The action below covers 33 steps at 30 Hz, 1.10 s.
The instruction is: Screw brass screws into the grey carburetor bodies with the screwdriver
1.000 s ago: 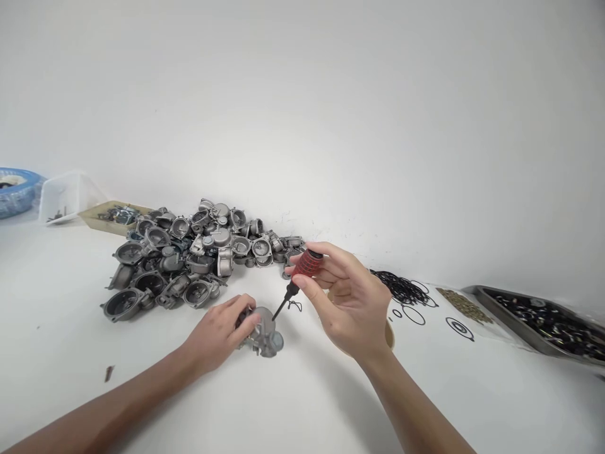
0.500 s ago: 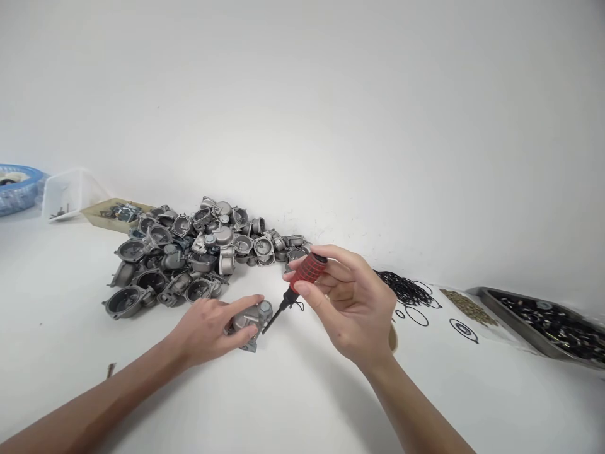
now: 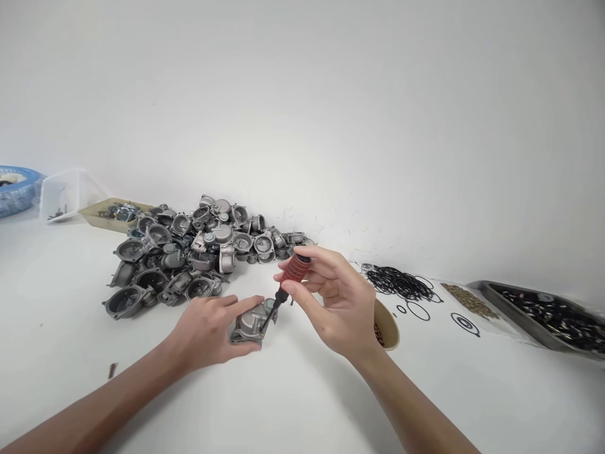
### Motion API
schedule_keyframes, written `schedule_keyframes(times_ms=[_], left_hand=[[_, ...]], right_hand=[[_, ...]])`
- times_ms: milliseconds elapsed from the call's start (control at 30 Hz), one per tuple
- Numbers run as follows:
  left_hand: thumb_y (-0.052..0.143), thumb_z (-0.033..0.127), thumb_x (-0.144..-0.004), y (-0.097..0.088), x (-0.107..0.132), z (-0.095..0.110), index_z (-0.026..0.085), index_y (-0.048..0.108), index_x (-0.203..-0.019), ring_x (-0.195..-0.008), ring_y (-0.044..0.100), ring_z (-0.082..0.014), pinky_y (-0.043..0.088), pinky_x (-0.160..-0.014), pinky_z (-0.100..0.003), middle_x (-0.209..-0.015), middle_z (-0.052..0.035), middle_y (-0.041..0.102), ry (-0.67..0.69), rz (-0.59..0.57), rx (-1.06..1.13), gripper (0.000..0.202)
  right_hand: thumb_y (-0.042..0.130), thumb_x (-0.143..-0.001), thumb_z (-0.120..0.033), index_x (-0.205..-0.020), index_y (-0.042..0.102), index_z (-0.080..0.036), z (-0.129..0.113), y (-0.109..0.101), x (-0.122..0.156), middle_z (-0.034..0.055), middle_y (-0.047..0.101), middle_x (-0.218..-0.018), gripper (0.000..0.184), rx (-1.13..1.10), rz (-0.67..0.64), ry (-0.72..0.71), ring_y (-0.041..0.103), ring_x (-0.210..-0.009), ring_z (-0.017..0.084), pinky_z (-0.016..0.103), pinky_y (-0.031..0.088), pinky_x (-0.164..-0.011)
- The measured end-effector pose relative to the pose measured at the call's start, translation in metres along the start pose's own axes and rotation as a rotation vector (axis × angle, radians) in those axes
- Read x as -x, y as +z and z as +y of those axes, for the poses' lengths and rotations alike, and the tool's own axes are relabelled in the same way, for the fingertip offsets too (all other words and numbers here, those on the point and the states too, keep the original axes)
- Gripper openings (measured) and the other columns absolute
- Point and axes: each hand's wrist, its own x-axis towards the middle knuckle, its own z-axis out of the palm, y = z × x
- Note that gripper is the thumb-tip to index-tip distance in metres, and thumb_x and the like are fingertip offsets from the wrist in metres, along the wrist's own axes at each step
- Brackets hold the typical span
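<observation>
A grey metal carburetor float bowl (image 3: pixel 246 323) rests on the white table, its domed side up. My left hand (image 3: pixel 215 328) grips it from the left, forefinger along the top and thumb at the near edge. In my right hand (image 3: pixel 331 302) is a screwdriver (image 3: pixel 296 269) with a red and black handle, held between thumb and fingertips. Its dark shaft slants down to the left, and the tip meets the right side of the bowl. Whatever the tip sits against is too small to make out.
A heap of similar float bowls (image 3: pixel 189 252) lies behind my left hand. Right of my right hand are a tan bowl (image 3: pixel 391 334), black O-rings (image 3: pixel 397 284), small brass parts (image 3: pixel 467 301) and a metal tray (image 3: pixel 524 325). A loose screw (image 3: pixel 112 370) lies at left.
My right hand has moved left with the screwdriver, bringing its tip onto the float bowl. My left thumb has shifted to the near edge, and the bowl has turned slightly.
</observation>
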Motion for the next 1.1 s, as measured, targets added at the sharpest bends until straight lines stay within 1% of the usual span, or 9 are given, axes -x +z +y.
schedule_keyframes(times_ms=[67, 133, 200, 367, 533, 700, 900, 1000, 1100], left_hand=[[0.089, 0.048, -0.077, 0.0, -0.002, 0.003, 0.025, 0.064, -0.131, -0.078, 0.076, -0.0278, 0.055, -0.058, -0.033, -0.096, -0.0055, 0.075, -0.002, 0.052, -0.024, 0.063], [0.089, 0.042, -0.077, 0.003, -0.002, 0.006, 0.023, 0.061, -0.128, -0.1, 0.076, -0.0339, 0.062, -0.076, -0.04, -0.117, -0.0119, 0.075, 0.003, 0.099, 0.019, 0.062], [0.088, 0.037, -0.078, 0.008, -0.002, 0.007, 0.022, 0.055, -0.13, -0.109, 0.075, -0.0345, 0.062, -0.086, -0.042, -0.127, -0.0132, 0.074, -0.012, 0.11, 0.11, 0.063], [0.085, 0.034, -0.079, 0.017, 0.002, 0.007, 0.026, 0.052, -0.127, -0.087, 0.08, -0.0286, 0.06, -0.07, -0.035, -0.11, -0.0041, 0.082, -0.144, 0.025, 0.227, 0.059], [0.083, 0.037, -0.077, 0.017, 0.001, 0.006, 0.029, 0.053, -0.12, -0.077, 0.079, -0.0265, 0.055, -0.068, -0.033, -0.1, 0.0009, 0.083, -0.185, -0.002, 0.23, 0.053], [0.083, 0.04, -0.077, 0.017, -0.002, 0.005, 0.03, 0.052, -0.119, -0.075, 0.079, -0.0267, 0.055, -0.069, -0.034, -0.095, 0.0035, 0.083, -0.203, 0.002, 0.207, 0.054], [0.081, 0.049, -0.081, 0.019, 0.003, 0.003, 0.03, 0.051, -0.124, -0.08, 0.08, -0.026, 0.055, -0.068, -0.032, -0.107, -0.0001, 0.083, -0.147, 0.003, 0.252, 0.056], [0.078, 0.054, -0.082, 0.018, 0.004, 0.001, 0.03, 0.052, -0.123, -0.08, 0.079, -0.0257, 0.055, -0.068, -0.033, -0.107, -0.0001, 0.083, -0.174, -0.032, 0.305, 0.054], [0.074, 0.051, -0.084, 0.014, 0.003, 0.003, 0.031, 0.053, -0.121, -0.081, 0.078, -0.0259, 0.055, -0.075, -0.036, -0.105, 0.0023, 0.082, -0.241, -0.068, 0.347, 0.047]], right_hand=[[0.076, -0.093, -0.009, -0.13, 0.069, -0.031, 0.002, -0.001, 0.0, 0.0017, 0.079, -0.106, 0.044, 0.006, 0.002, -0.013, 0.082, -0.09, 0.02, 0.032, 0.073, -0.078], [0.076, -0.093, -0.01, -0.13, 0.069, -0.031, 0.005, -0.001, 0.0, 0.0019, 0.079, -0.107, 0.043, 0.002, 0.003, -0.023, 0.082, -0.09, 0.02, 0.032, 0.073, -0.077], [0.075, -0.093, -0.009, -0.13, 0.069, -0.03, 0.006, -0.002, 0.0, 0.0019, 0.079, -0.106, 0.043, -0.001, 0.003, -0.015, 0.082, -0.091, 0.02, 0.032, 0.073, -0.078], [0.074, -0.093, -0.009, -0.129, 0.068, -0.03, 0.006, -0.003, 0.0, 0.0015, 0.079, -0.104, 0.042, -0.002, 0.002, 0.013, 0.082, -0.09, 0.02, 0.032, 0.072, -0.077], [0.074, -0.094, -0.008, -0.128, 0.068, -0.03, 0.006, -0.003, 0.0, 0.0014, 0.078, -0.104, 0.041, -0.005, 0.014, 0.013, 0.082, -0.091, 0.02, 0.032, 0.072, -0.078], [0.074, -0.094, -0.009, -0.129, 0.068, -0.03, 0.005, -0.004, 0.0, 0.0017, 0.078, -0.105, 0.041, -0.001, 0.007, 0.012, 0.082, -0.091, 0.02, 0.032, 0.072, -0.077], [0.074, -0.095, -0.01, -0.129, 0.067, -0.031, 0.005, -0.004, -0.001, 0.0016, 0.078, -0.105, 0.041, -0.002, 0.0, 0.016, 0.081, -0.091, 0.02, 0.034, 0.072, -0.077], [0.073, -0.095, -0.01, -0.129, 0.067, -0.03, 0.004, -0.004, 0.0, 0.0019, 0.078, -0.105, 0.04, 0.0, 0.002, 0.018, 0.081, -0.092, 0.021, 0.035, 0.073, -0.077], [0.073, -0.095, -0.01, -0.129, 0.067, -0.029, 0.004, -0.004, 0.0, 0.0022, 0.078, -0.104, 0.039, 0.0, 0.015, 0.02, 0.081, -0.091, 0.021, 0.036, 0.073, -0.077]])
